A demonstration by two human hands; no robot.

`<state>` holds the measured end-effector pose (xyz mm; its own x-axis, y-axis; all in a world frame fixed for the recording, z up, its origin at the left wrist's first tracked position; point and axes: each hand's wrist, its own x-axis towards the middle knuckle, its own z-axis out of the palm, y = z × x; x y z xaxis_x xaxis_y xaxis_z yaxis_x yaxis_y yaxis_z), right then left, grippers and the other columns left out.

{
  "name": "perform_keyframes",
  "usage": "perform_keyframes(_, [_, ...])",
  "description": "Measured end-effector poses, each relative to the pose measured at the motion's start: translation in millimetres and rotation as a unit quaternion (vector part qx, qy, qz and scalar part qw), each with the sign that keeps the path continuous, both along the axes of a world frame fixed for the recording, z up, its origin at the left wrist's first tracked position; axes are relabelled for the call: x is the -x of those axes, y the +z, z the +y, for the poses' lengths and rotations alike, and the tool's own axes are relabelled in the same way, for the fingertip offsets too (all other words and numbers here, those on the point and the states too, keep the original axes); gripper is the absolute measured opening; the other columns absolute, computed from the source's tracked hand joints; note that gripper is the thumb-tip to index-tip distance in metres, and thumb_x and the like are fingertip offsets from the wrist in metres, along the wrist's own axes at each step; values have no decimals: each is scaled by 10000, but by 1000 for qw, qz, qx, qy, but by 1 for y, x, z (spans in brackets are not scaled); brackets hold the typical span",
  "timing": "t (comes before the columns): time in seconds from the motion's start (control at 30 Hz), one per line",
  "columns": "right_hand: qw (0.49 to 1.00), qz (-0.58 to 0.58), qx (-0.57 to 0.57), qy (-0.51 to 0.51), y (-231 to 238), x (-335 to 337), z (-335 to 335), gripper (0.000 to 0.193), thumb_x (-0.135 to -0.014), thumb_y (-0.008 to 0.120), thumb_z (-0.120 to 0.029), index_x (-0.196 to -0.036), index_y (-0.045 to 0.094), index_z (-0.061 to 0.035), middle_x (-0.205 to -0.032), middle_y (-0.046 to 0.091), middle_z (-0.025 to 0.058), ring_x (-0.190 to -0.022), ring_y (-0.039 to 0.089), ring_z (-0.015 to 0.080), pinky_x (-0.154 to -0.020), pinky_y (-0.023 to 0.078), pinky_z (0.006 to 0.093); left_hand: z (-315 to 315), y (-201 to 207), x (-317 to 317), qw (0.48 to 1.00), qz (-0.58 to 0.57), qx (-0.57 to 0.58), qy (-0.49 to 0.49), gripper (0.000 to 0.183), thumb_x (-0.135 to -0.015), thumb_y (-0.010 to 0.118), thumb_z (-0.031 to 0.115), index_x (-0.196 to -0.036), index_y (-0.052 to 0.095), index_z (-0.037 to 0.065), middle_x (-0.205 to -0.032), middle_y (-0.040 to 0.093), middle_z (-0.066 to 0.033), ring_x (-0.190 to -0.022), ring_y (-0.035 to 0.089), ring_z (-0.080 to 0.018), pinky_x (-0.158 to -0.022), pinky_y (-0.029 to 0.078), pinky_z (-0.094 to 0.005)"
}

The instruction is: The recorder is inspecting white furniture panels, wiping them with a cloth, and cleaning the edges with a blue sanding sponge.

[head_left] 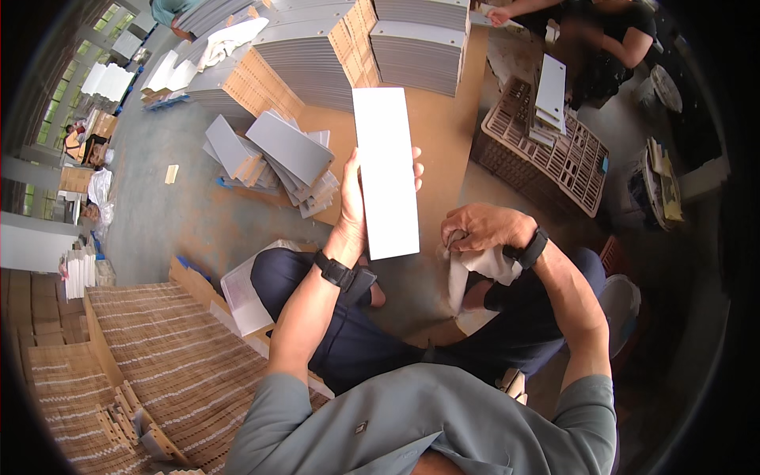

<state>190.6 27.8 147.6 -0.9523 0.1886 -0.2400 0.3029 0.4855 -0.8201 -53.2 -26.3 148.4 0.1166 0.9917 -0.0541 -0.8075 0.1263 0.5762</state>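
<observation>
- Workshop floor (158, 214) with grey panel stacks (293, 154) lies behind.
- Left hand (352, 214): fingers closed around the edge of a white rectangular panel (385, 170), held upright above the lap.
- Right hand (484, 227): fingers curled tight on a white cloth (475, 273), just beside the panel.

A single fisheye view from the person's head looks steeply down over chest and knees, close to both hands. Beyond the fingers of the left hand (352, 214) lies the floor and stacked panels (317, 55); straight edges bow toward the dark round rim.
</observation>
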Motion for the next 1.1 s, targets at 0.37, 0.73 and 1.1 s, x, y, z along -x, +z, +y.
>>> perform_keyframes(0.37, [921, 33, -294, -253, 36, -9, 39, 203, -846, 670, -201, -978, 676, -48, -935, 678, 146, -908, 663, 349, -798, 519, 421, -22, 19, 9, 997, -70, -37, -27, 804, -935, 425, 634, -1405, 439, -19, -1259, 587, -226, -970, 642, -318, -813, 569, -438])
perform_keyframes(0.73, [956, 65, -231, -169, 88, 51, 6, 212, -840, 658, -153, -980, 649, 6, -921, 669, 228, -866, 653, 386, -765, 511, 410, -99, 71, 43, 990, -127, -45, 31, 810, -894, 433, 585, -1425, 430, -27, -1306, 572, -247, -1013, 647, -367, -855, 553, -483])
perform_keyframes(1.1, [976, 173, -62, -116, 75, 81, 27, 132, -864, 654, -80, -942, 608, 17, -825, 630, 88, -786, 569, 165, -759, 472, 321, -153, 157, 25, 959, 1, -177, 221, 747, -922, 439, 616, -1374, 470, 22, -1211, 596, -197, -975, 645, -302, -785, 565, -430])
